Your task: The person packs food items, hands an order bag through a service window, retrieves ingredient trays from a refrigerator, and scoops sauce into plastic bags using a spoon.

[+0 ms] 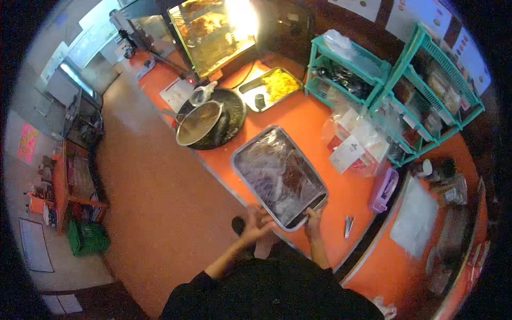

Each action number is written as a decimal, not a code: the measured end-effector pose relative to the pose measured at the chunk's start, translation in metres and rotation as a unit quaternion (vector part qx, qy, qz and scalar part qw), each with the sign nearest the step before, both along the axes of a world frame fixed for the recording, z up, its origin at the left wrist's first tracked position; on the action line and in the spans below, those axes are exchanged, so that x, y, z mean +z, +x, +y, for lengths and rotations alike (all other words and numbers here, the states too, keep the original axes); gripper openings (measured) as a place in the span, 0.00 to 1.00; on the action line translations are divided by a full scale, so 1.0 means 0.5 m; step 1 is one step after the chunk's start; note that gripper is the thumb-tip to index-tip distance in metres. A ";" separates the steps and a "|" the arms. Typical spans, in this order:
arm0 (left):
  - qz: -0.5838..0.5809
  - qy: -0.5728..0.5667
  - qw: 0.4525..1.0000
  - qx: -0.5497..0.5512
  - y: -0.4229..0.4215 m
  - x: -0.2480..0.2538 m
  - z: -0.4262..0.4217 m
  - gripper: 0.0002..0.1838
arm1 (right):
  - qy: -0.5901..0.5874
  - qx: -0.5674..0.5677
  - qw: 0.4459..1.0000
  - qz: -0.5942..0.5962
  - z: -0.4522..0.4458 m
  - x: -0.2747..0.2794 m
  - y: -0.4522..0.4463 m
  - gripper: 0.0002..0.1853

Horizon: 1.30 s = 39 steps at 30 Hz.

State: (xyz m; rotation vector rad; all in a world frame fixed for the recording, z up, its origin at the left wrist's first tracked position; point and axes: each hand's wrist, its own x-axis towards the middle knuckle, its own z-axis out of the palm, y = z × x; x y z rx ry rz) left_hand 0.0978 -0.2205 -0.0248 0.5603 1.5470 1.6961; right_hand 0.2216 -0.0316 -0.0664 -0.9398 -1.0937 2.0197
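Note:
A rectangular metal tray [234,158] lies on the orange counter in front of me, partly over its near edge. Clear, wrinkled plastic wrap [280,173] covers most of it, and dark contents show through. The near right corner looks bare of wrap. My left hand [257,226] is at the tray's near left rim, fingers apart; whether it touches the rim I cannot tell. At the near right corner, my right hand [313,220] closes on the tray's edge, thumb on top. Its lower fingers are hidden.
Beyond the tray stand a dark pan with a strainer [200,124] and a tray of yellow food [282,85]. A lit food warmer [213,32] is at the back. Green racks [346,66], plastic bags [354,144], a purple holder [384,190] and a small metal tool [349,226] are right.

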 end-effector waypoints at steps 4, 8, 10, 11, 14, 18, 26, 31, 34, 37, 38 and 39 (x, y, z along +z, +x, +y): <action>-0.205 0.096 0.943 0.242 -0.240 0.111 -0.086 0.27 | 0.016 0.072 0.997 0.002 -0.049 0.166 -0.092 0.46; -0.080 0.220 0.934 0.271 -0.355 0.073 -0.248 0.23 | 0.162 0.081 0.981 -0.062 -0.161 0.170 -0.234 0.34; -0.140 0.283 0.894 0.317 -0.378 0.160 -0.305 0.22 | 0.269 0.019 0.944 -0.191 -0.261 0.274 -0.323 0.29; -0.199 0.342 0.848 0.351 -0.404 0.197 -0.343 0.22 | 0.272 0.029 0.944 -0.186 -0.311 0.295 -0.357 0.29; -0.209 0.407 0.798 0.393 -0.505 0.206 -0.468 0.22 | 0.600 -0.035 0.746 -0.286 -0.426 0.336 -0.464 0.22; -0.189 0.398 0.772 0.458 -0.600 0.266 -0.605 0.24 | 0.671 0.109 0.729 -0.081 -0.548 0.343 -0.606 0.15; -0.139 0.364 0.770 0.506 -0.811 0.276 -0.838 0.22 | 0.777 0.463 0.424 0.041 -0.713 0.408 -0.934 0.32; -0.093 0.344 0.738 0.573 -0.974 0.275 -0.927 0.22 | 0.782 0.465 0.397 0.118 -0.831 0.389 -1.191 0.38; -0.066 0.281 0.741 0.606 -1.142 0.310 -0.982 0.21 | 0.744 0.496 0.412 0.175 -0.899 0.378 -1.396 0.40; -0.078 0.218 0.736 0.636 -1.204 0.368 -1.027 0.19 | 0.705 0.511 0.429 0.240 -0.976 0.409 -1.537 0.39; -0.057 0.218 0.714 0.663 -1.246 0.372 -1.027 0.20 | 0.722 0.493 0.404 0.271 -0.987 0.424 -1.599 0.36; -0.040 0.222 0.688 0.689 -1.289 0.376 -1.052 0.21 | 0.740 0.474 0.373 0.298 -1.019 0.440 -1.655 0.33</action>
